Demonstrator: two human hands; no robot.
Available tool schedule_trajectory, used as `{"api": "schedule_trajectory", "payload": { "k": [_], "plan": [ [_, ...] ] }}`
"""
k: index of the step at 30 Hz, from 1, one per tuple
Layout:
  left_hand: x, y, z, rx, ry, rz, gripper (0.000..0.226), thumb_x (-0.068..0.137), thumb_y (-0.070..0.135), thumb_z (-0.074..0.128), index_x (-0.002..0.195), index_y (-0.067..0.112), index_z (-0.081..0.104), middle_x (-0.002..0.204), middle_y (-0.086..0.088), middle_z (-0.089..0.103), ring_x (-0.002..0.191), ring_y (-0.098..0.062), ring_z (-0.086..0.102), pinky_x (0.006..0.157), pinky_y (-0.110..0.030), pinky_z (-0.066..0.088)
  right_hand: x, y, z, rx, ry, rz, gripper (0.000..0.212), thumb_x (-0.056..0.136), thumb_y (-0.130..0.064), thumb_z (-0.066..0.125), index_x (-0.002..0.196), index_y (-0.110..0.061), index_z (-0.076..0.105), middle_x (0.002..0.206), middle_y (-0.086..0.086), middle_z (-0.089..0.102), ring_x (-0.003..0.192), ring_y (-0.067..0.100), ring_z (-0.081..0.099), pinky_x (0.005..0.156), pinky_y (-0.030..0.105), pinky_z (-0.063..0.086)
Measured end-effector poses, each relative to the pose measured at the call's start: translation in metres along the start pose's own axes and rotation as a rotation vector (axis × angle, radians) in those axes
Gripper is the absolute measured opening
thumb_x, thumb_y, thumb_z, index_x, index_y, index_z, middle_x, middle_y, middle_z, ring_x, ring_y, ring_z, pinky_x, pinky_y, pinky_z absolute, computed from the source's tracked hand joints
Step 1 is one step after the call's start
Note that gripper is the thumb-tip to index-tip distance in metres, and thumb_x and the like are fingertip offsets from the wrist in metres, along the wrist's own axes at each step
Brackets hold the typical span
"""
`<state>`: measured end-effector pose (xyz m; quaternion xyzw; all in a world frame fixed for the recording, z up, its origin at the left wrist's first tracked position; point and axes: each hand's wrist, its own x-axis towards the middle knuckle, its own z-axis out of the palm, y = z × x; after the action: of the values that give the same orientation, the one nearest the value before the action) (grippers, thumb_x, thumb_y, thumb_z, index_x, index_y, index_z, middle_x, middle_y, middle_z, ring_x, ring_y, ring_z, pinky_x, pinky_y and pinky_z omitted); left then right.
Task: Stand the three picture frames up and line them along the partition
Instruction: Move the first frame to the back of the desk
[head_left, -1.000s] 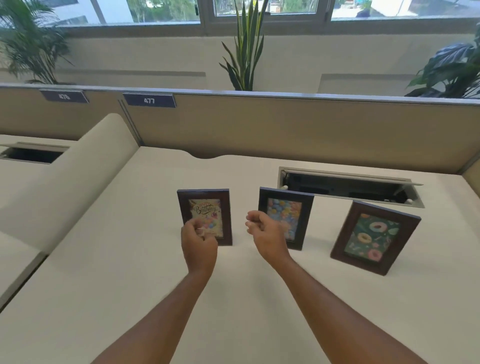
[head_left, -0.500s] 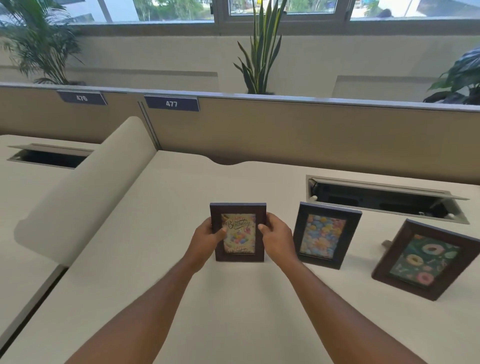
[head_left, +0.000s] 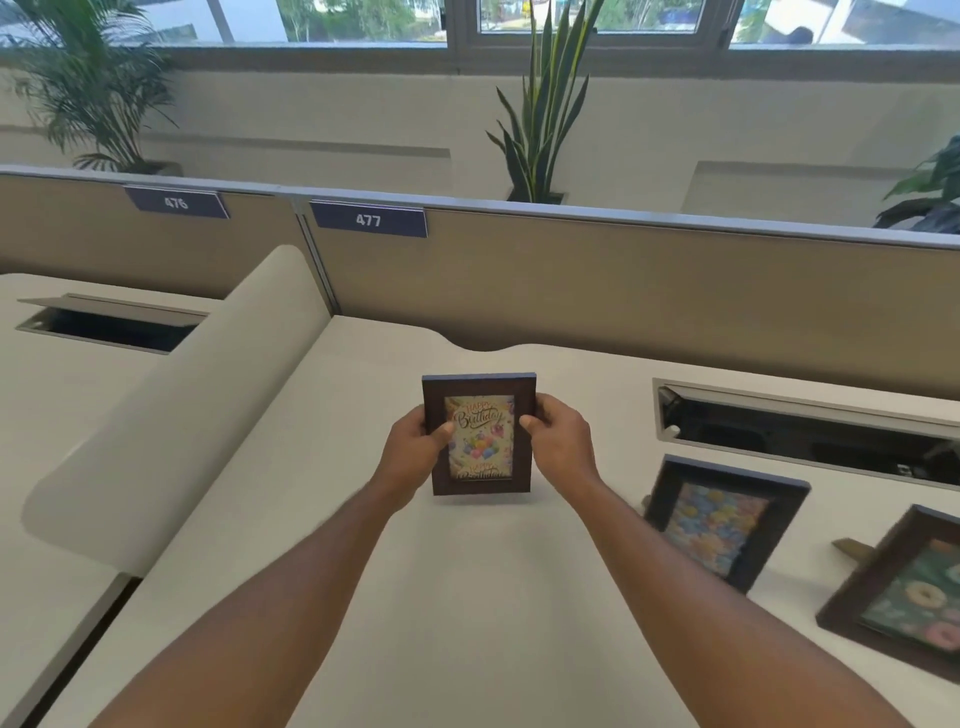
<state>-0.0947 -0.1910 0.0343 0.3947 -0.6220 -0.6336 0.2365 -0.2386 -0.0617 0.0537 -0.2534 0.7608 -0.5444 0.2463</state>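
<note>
Both hands carrying the dark-brown wooden birthday-card frame (head_left: 479, 434) toward the tan fabric partition (head_left: 623, 291).

Left hand (head_left: 413, 457) is gripping the frame's left edge, right hand (head_left: 558, 447) the right edge, fingers curled shut around it, thumbs on the front. Frame is looking upright, seemingly just off the white desk (head_left: 467, 623), desk centre. Balloon-print dark frame (head_left: 724, 522) and donut-print brown frame (head_left: 904, 590) are standing at 4 o'clock, well short of the partition. Best approach: keep the grip level, push toward 12 o'clock, set down face-forward; stand not visible, so check it.
</note>
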Motion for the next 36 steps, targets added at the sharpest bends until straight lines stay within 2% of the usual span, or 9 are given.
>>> {"api": "schedule_trajectory", "payload": {
  "k": [2,5,10,17,24,31,36],
  "plan": [
    [0.019,0.009,-0.009,0.026,0.007,-0.007,0.029,0.1,0.012,0.055,0.128,0.013,0.06,0.121,-0.006,0.069,0.109,-0.023,0.067,0.087,-0.039,0.06,0.018,-0.009,0.012,-0.003,0.002,-0.002,0.025,0.098,-0.011,0.053,0.117,-0.015,0.068,0.102,-0.004,0.069,0.097,0.015,0.064,0.064,0.014,0.045],
    [0.045,0.016,-0.022,0.025,0.021,-0.018,0.028,0.1,0.012,0.054,0.127,0.013,0.06,0.12,-0.007,0.069,0.108,-0.024,0.067,0.083,-0.037,0.06,0.043,-0.017,0.03,-0.008,-0.002,0.003,0.024,0.097,-0.01,0.054,0.116,-0.015,0.068,0.102,-0.002,0.07,0.098,0.017,0.065,0.067,0.018,0.047],
    [0.077,0.012,-0.042,0.023,0.049,-0.051,0.028,0.1,0.011,0.054,0.127,0.012,0.06,0.122,-0.009,0.069,0.111,-0.028,0.066,0.095,-0.05,0.056,0.079,-0.022,0.059,-0.036,-0.029,0.031,0.025,0.094,-0.011,0.057,0.115,-0.015,0.069,0.108,0.002,0.073,0.103,0.021,0.067,0.086,0.032,0.054],
    [0.096,0.004,-0.059,-0.001,0.082,-0.093,0.025,0.1,0.011,0.054,0.124,0.014,0.06,0.121,-0.01,0.069,0.112,-0.029,0.066,0.095,-0.049,0.056,0.097,-0.023,0.085,-0.054,-0.068,0.039,0.026,0.098,-0.013,0.055,0.121,-0.014,0.067,0.106,-0.002,0.068,0.104,0.019,0.063,0.076,0.023,0.047],
    [0.098,0.003,-0.068,0.01,0.088,-0.114,0.03,0.1,0.013,0.053,0.13,0.013,0.057,0.125,-0.009,0.067,0.114,-0.028,0.064,0.098,-0.05,0.054,0.1,-0.021,0.097,-0.057,-0.071,0.043,0.028,0.099,-0.016,0.054,0.124,-0.014,0.065,0.113,0.001,0.069,0.105,0.019,0.062,0.08,0.026,0.051],
    [0.096,0.004,-0.075,0.028,0.117,-0.1,0.031,0.1,0.015,0.054,0.131,0.013,0.056,0.121,-0.005,0.067,0.11,-0.024,0.065,0.082,-0.035,0.057,0.098,-0.023,0.106,-0.085,-0.081,0.038,0.026,0.099,-0.018,0.053,0.123,-0.015,0.065,0.118,0.004,0.07,0.108,0.021,0.063,0.087,0.034,0.056],
    [0.091,0.001,-0.075,0.078,0.144,-0.092,0.033,0.099,0.017,0.056,0.132,0.012,0.053,0.129,-0.01,0.064,0.117,-0.028,0.062,0.097,-0.047,0.055,0.095,-0.023,0.1,-0.082,-0.056,0.056,0.028,0.097,-0.013,0.056,0.125,-0.011,0.063,0.123,0.006,0.068,0.115,0.023,0.062,0.083,0.025,0.047]
  ]
}}
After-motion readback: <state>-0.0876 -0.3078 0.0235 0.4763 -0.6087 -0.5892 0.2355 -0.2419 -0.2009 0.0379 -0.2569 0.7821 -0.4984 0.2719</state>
